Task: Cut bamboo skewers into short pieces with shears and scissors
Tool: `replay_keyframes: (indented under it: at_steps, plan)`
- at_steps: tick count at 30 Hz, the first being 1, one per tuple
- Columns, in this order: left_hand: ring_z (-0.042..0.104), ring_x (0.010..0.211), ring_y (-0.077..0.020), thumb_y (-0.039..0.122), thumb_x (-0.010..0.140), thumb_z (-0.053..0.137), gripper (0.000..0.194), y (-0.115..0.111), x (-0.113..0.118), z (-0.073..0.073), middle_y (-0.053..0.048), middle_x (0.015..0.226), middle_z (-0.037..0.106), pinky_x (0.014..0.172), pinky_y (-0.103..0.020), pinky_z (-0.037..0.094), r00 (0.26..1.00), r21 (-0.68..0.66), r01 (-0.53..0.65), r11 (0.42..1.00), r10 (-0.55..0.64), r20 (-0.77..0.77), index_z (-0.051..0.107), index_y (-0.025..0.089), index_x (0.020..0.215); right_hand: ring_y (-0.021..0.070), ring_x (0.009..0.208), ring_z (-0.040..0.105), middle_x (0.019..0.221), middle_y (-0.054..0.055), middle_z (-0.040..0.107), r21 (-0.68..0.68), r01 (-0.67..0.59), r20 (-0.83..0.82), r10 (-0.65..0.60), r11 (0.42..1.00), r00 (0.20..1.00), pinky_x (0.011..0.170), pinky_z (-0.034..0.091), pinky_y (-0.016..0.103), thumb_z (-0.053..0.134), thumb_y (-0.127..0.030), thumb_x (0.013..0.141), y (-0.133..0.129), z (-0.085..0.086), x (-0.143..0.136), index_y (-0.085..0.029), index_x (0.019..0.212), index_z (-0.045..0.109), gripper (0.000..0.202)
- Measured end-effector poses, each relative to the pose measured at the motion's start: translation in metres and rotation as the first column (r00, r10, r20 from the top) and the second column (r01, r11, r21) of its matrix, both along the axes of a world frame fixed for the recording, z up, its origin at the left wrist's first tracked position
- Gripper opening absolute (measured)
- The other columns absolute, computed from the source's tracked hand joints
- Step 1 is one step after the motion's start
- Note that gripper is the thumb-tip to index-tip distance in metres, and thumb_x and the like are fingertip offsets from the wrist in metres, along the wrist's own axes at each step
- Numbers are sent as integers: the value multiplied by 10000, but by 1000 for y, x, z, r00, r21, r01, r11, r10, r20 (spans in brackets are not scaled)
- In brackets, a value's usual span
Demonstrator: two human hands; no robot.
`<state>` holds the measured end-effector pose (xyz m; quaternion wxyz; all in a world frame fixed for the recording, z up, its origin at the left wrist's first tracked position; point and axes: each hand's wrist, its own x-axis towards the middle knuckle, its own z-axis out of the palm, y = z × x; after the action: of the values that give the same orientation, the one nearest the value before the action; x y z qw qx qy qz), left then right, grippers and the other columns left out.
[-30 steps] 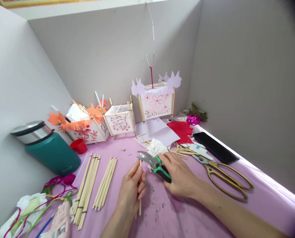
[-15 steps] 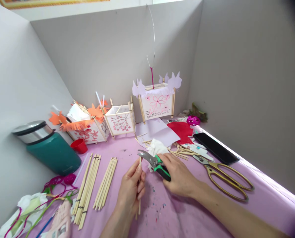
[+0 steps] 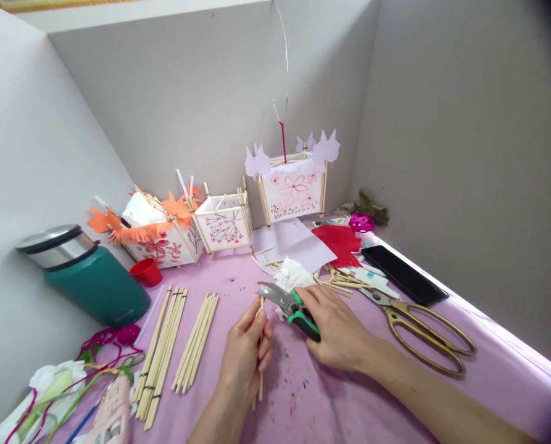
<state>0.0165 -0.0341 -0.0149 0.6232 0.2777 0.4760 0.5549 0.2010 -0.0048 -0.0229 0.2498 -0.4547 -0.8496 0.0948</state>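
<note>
Near ctr of worktop, your L hand pinching thin stick, R hand round green/blk pruners, blades at stick's far tip

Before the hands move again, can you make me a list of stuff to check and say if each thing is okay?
1. Thin stick held in the left hand: ok.
2. Green-handled cutters held in the right hand: ok.
3. Left fingertips well away from the blades: not ok, I'd say; they look close, just below.
4. Blades touching the stick's top: cannot tell; they overlap in this view.
5. Gold-handled scissors out of the cutters' way: ok, lying by the right forearm.
6. Red cup away from both hands: ok, beside the green bottle.
</note>
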Motion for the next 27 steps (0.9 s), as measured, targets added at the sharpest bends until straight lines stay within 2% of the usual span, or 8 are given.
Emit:
replay_keyframes:
  at_steps: [7, 15, 22, 27]
  plan:
    - [240, 354, -20, 256, 825, 675, 527, -1, 0, 0, 58, 594, 507, 313, -130, 199, 1000, -4, -13, 1000, 13, 12, 541, 138, 1320, 284, 1017, 522, 1093, 114, 565, -49, 46, 26, -45, 998, 999, 877, 439, 408, 622, -131, 664, -2, 3, -4, -180, 1174, 510, 525]
    - [213, 337, -12, 267, 803, 698, 481, 2, -6, 1, 72, 592, 499, 297, -127, 182, 996, 22, 39, 999, -40, 75, 571, 168, 1256, 259, 952, 590, 1038, 90, 604, -126, 66, 2, -66, 990, 998, 813, 466, 364, 587, -130, 707, -7, 1, -6, -193, 1188, 520, 489]
    - [233, 322, -20, 200, 853, 614, 435, 2, -7, 3, 76, 581, 495, 282, -116, 195, 986, 28, 40, 999, -44, 159, 520, 175, 1277, 289, 1077, 514, 1177, 125, 554, -2, 75, -55, -75, 997, 996, 957, 422, 431, 626, -157, 653, -3, 3, -4, -175, 1282, 476, 647]
    - [229, 322, -15, 217, 833, 651, 477, 2, -6, 3, 82, 591, 486, 286, -119, 188, 985, 7, 28, 1000, -28, 168, 509, 179, 1287, 298, 1097, 499, 1192, 130, 548, 7, 41, -52, -41, 999, 998, 991, 400, 464, 632, -173, 657, -2, -1, -3, -175, 1298, 460, 664]
